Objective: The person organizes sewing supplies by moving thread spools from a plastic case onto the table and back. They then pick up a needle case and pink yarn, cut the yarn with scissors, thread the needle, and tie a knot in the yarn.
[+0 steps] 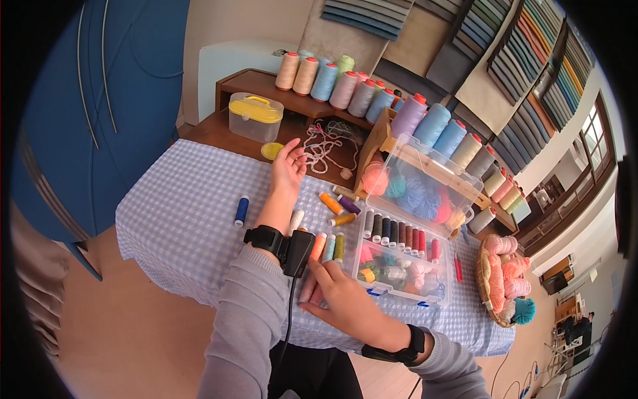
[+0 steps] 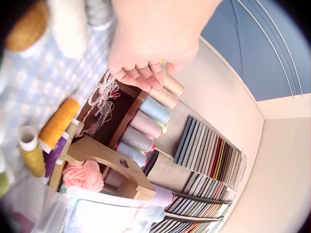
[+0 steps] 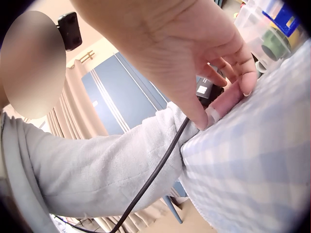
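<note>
Near the checked cloth's (image 1: 179, 193) near edge, the right hand (image 1: 349, 299) pinches a pink spool (image 3: 226, 102) between thumb and finger while the left hand (image 1: 288, 169) hangs empty farther off, fingers loosely bent, so a slack grip or snagging cable (image 1: 290, 316) could roll it off.

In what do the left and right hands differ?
The left hand is empty; the right hand holds a pink spool. The left hand is up in the air; the right hand is low at the checked cloth. The head view shows the left palm but the right hand's back. Both wrists wear black straps.
</note>
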Demonstrator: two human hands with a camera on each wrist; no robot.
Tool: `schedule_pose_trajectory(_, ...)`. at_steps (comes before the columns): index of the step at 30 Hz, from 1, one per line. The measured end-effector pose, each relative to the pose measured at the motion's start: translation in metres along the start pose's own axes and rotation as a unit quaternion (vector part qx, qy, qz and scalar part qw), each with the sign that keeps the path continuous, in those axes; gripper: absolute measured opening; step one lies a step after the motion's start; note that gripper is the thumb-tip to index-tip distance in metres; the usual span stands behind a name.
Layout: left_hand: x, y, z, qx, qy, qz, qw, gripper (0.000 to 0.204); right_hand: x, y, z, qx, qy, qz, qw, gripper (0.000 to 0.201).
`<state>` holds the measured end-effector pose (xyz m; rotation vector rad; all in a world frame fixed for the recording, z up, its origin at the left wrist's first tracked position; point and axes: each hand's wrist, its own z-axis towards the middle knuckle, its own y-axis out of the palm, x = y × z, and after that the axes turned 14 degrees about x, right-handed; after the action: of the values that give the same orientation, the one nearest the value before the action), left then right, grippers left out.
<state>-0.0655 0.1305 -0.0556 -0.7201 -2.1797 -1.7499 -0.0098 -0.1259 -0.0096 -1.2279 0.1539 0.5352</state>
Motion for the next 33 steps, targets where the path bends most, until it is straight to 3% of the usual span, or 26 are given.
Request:
schedule_pose_trajectory(13, -0.001, -0.001, 0.004, 0.014, -0.005, 0.004, 1.0, 0.025, -0.006, -0.027, -0.002, -0.011, -0.007, -0.02, 1.0, 0.067)
schedule_pose_trajectory(33, 0.0, -0.001, 0.003, 0.012, -0.005, -0.003, 1.0, 0.024, 0.001, -0.005, 0.003, -0.022, -0.031, -0.048, 0.998, 0.066)
